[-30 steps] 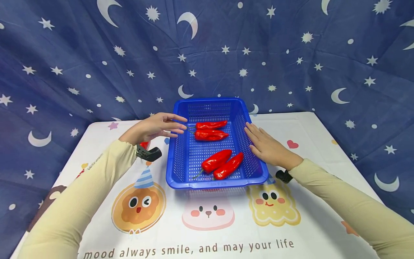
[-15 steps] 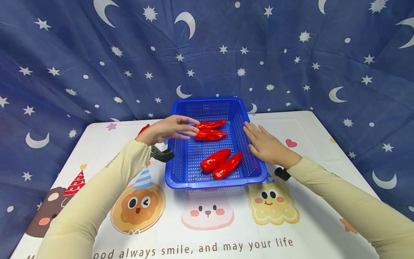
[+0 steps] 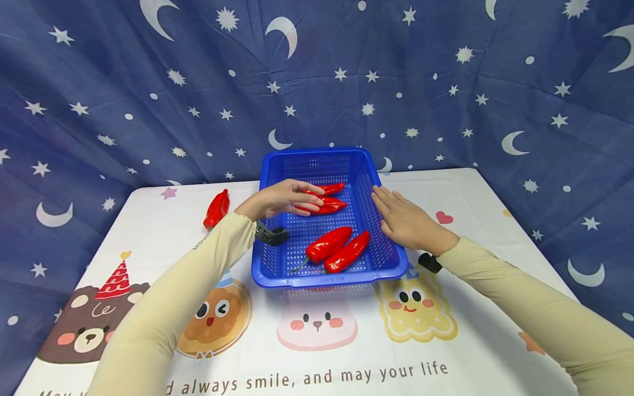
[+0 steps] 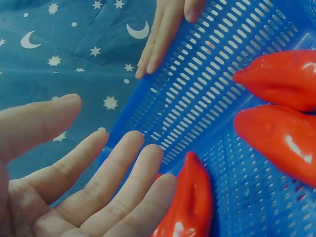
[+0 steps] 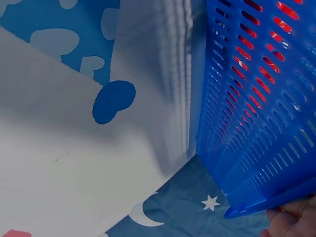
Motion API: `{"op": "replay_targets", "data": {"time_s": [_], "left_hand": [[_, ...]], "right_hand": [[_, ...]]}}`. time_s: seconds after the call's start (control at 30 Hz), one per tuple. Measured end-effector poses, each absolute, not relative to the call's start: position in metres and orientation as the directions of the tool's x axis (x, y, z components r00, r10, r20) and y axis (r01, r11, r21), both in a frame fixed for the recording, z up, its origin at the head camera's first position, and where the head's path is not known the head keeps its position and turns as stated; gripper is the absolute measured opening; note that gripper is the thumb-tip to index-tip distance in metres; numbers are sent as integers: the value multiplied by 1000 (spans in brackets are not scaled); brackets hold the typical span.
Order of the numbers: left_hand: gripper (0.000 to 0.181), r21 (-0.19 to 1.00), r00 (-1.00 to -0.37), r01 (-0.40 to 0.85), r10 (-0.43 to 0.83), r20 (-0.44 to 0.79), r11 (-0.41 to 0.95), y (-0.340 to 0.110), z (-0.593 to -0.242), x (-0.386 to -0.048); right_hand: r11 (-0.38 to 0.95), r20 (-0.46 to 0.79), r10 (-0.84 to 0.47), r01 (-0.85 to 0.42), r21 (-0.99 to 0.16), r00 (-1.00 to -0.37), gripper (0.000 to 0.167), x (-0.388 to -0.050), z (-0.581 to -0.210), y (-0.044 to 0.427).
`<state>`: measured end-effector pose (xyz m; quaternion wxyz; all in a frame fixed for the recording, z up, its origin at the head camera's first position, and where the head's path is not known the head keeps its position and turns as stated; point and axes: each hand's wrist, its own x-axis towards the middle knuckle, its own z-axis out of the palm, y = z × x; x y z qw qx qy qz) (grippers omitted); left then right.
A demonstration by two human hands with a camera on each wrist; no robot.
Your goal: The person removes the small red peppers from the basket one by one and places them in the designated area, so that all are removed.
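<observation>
A blue plastic basket (image 3: 329,282) with slotted walls stands on the table. Two red peppers lie near its front, the left one (image 3: 329,245) beside the right one (image 3: 349,253). At the back are two more, a nearer pepper (image 3: 335,206) and a farther pepper (image 3: 334,189), each partly hidden by my left hand (image 3: 282,199). That hand hovers above them with its fingers extended and apart, holding nothing; the left wrist view shows its bare palm (image 4: 49,212). My right hand (image 3: 408,220) rests on the basket's right rim, fingers straight in the head view.
Another red pepper (image 3: 217,209) lies on the white printed tablecloth (image 3: 495,220), left of the basket. Close behind the basket hangs a dark blue curtain (image 3: 337,110) with moons and stars.
My left hand has moved right, from the basket's left rim to over the back peppers. The pepper on the table has come out from behind that arm. My right hand stays on the rim.
</observation>
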<state>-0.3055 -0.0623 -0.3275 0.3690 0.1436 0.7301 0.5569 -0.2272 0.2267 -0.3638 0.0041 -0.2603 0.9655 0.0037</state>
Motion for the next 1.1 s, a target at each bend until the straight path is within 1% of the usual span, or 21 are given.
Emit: {"op": "replay_targets", "data": {"time_s": [0.23, 0.4, 0.53, 0.8, 1.1], "left_hand": [[46, 911, -667, -235, 626, -405, 338, -51, -338, -309], [44, 899, -674, -260, 601, -430, 352, -47, -346, -313], [43, 887, -667, -276, 591, -454, 370, -45, -349, -315], [44, 875, -618, -283, 624, -479, 392, -41, -353, -319], [43, 837, -584, -289, 607, -539, 466, -38, -359, -320]], "right_hand": [[859, -10, -511, -511, 25, -860, 62, -228, -363, 226], [860, -6, -509, -509, 19, -860, 61, -227, -363, 225], [863, -7, -504, -505, 14, -863, 61, -227, -363, 225], [869, -5, -495, -495, 4, -869, 61, -226, -363, 226], [871, -5, -490, -490, -1, -871, 61, -227, -364, 226]]}}
